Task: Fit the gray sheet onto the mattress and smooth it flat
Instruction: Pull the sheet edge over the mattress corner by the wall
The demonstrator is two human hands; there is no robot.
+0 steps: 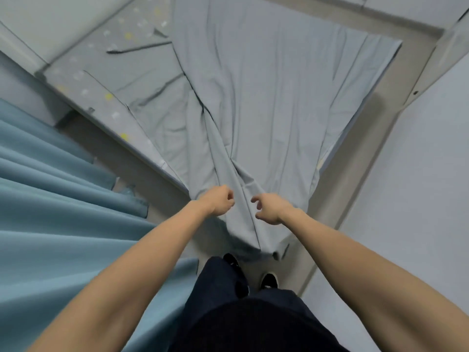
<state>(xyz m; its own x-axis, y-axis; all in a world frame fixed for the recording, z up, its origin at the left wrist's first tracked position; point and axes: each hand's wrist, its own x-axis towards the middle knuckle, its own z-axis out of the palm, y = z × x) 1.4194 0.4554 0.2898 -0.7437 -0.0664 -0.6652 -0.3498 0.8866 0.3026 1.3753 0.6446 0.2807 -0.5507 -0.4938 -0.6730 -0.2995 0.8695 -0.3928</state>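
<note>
Left grip (219,200) curled on gray sheet (266,97); right grip (269,208) loose-fingered just above its bunched fold.

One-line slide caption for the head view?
Left hand grips bunched gray sheet at mattress foot; right hand reaches in.

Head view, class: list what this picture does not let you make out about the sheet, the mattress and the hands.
- Left hand: the curled fingers hide whether its grip holds the gray sheet.
- Right hand: motion blur hides whether the fingers touch the cloth.
- Mattress: its near end is hidden under the bunched sheet; its far end is cut off by the top edge.
- Sheet's hanging end: blurred above the shoes.
</note>
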